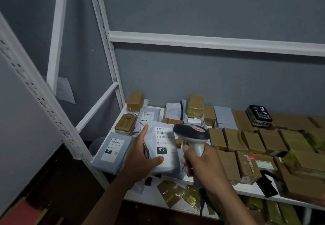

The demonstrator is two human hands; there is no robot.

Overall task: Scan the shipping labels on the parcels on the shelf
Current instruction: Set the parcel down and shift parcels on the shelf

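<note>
1. Head view: the right hand (198, 161) has its fingers curled round the grip of a handheld scanner (192, 133), whose dark head hangs just above the upper right corner of the shipping label (163, 143) on a grey mailer parcel (163, 154).
2. The parcel is held up near the front left corner of the shelf (154, 196), above the other parcels there. Its long axis runs from the shelf's front edge toward the back wall, and the label runs the same way, barcode at the far end.
3. The left hand (142, 158) grips the parcel's left side, thumb pressed on the face near the label's lower edge and forefinger stretched up along the left edge; the other fingers are hidden beneath.
4. The scanner's nose points left, over the barcode, so the coming read probably turns on that aim.
5. Another labelled mailer (112, 149) lies just left of the held parcel, at the shelf's left edge.
</note>
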